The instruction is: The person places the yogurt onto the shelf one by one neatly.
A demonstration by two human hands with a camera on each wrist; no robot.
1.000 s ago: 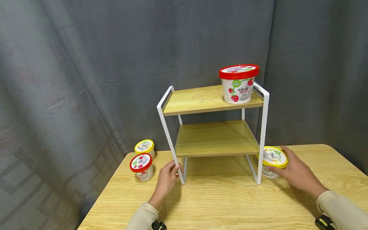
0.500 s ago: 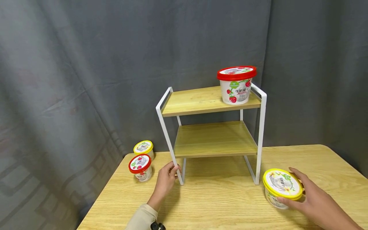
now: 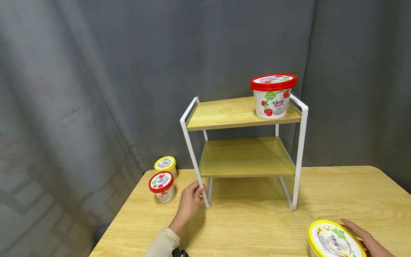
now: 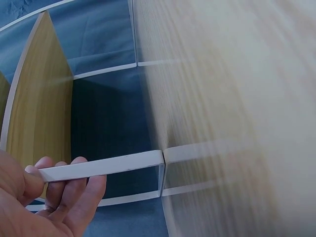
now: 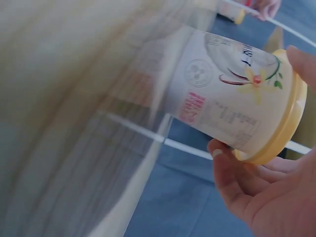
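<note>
My left hand (image 3: 189,201) grips the lower front left leg of a white-framed, two-tier wooden shelf (image 3: 247,157). In the left wrist view, the thumb and fingers (image 4: 74,197) close around the white bar. At the lower right of the head view, my right hand (image 3: 366,237) holds a yellow-lidded ice cream tub (image 3: 335,241), partly cut off by the frame. The right wrist view shows fingers and thumb around the lid end of this white tub (image 5: 227,94), which has a flower print. A red-lidded tub (image 3: 273,96) with strawberries stands on the right of the top tier.
Left of the shelf, a small red-lidded tub (image 3: 162,186) stands in front of a yellow-lidded tub (image 3: 165,165) on the wooden table (image 3: 250,228). A grey curtain (image 3: 144,71) hangs behind the table.
My right hand has brought the yellow-lidded tub from beside the shelf's right leg toward the front right of the table. My left hand stays on the shelf leg.
</note>
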